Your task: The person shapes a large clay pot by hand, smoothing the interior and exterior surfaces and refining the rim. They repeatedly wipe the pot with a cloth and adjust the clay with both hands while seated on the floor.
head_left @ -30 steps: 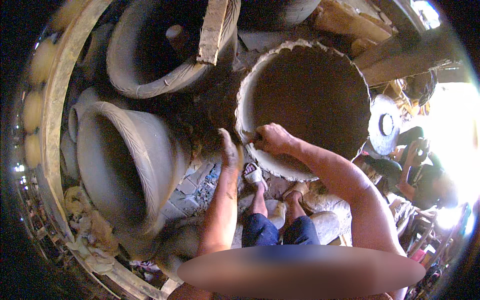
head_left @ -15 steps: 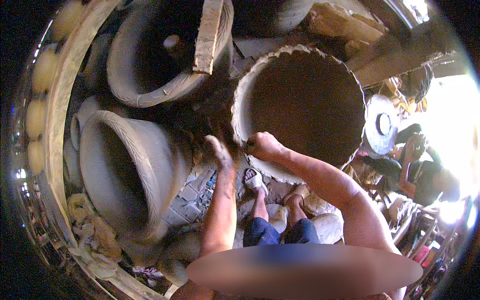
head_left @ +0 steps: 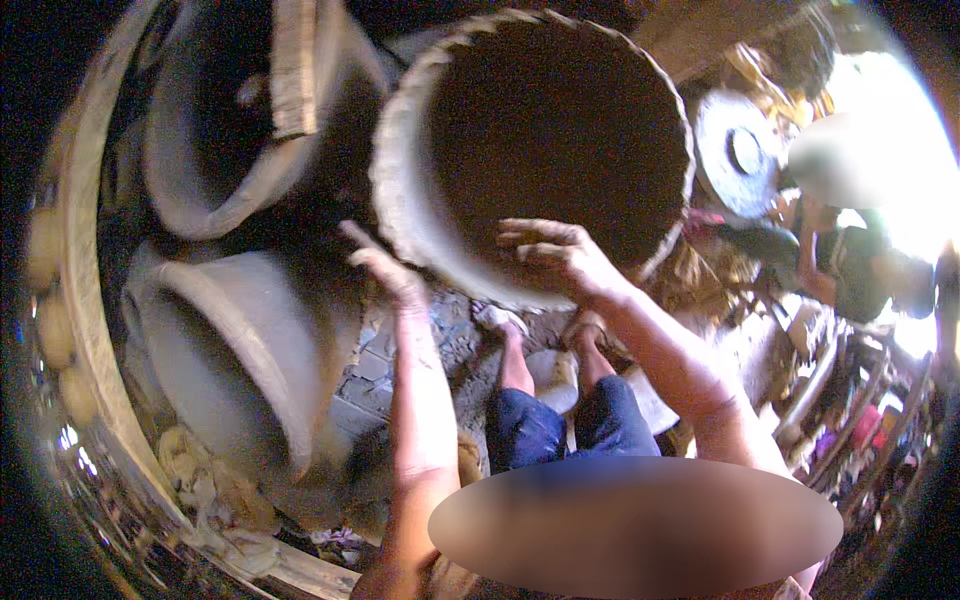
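The jagged pot (head_left: 405, 220) is set just beyond the feet (head_left: 502, 321). Near its left rim the left hand (head_left: 388, 272) is held, grip opened wide, nothing seen in it; whether the rim is touched cannot be told. Over the jagged pot's near side the right hand (head_left: 562, 256) is held, grip loosely opened around nothing visible. A tilted pot (head_left: 268, 305) is seen to its left, a disc (head_left: 715, 160) to its right.

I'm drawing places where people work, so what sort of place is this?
Probably a pottery workshop: a jagged-rimmed pot is near the middle, a wide grey pot is at lower left, and another big vessel is above that.
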